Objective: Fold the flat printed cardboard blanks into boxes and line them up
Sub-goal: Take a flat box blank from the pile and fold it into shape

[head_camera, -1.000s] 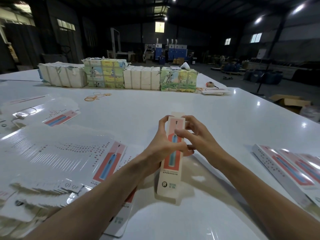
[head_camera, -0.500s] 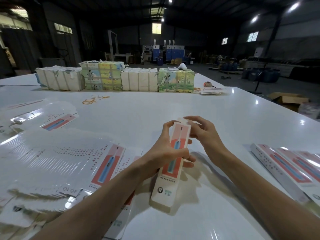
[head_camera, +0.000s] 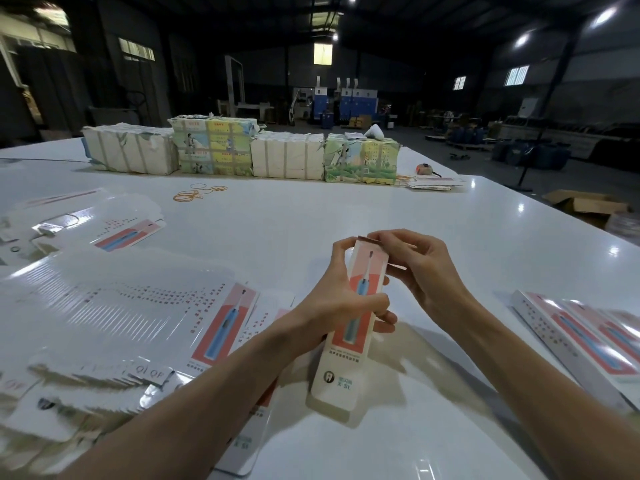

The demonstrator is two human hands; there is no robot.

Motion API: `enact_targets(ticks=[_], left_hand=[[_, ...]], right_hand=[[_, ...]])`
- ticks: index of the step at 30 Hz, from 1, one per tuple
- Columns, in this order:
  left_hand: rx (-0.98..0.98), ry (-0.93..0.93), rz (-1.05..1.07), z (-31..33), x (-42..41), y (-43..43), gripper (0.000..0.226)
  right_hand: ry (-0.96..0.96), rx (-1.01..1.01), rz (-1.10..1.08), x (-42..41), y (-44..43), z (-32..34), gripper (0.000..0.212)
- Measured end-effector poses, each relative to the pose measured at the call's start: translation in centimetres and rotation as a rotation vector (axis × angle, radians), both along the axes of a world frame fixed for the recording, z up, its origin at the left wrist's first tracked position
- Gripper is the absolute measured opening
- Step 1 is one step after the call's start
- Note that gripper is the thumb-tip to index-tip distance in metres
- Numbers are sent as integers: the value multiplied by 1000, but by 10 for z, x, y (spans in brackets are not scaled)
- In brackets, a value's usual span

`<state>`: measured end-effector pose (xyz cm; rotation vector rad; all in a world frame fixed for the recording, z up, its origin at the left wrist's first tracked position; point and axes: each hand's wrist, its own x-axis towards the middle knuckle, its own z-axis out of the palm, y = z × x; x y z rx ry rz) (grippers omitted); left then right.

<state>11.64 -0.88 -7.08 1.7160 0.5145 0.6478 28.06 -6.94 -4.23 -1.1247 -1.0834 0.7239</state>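
Box (head_camera: pixel 341 368) prob light, thin card, creases easy; I see left hand (head_camera: pixel 332 303) gripping mid-body, right hand (head_camera: pixel 429 271) pinching top flap (head_camera: pixel 370 239).

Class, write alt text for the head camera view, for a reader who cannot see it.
A person's left hand grips a long, narrow printed box around its middle while the right hand pinches the flap at its top end, over a white table. Flat printed blanks lie fanned to the left; finished boxes lie side by side at the right.
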Motion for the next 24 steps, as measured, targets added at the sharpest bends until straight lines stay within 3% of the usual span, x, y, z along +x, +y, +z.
enact_targets(ticks=[8,24], left_hand=[[158,43,33,0,-2,-1,105],[166,1,31,1,-2,-1,105]], right_hand=[[208,-47,-32,1,-2,5,17],[244,-49,58,6,-4,5,21]])
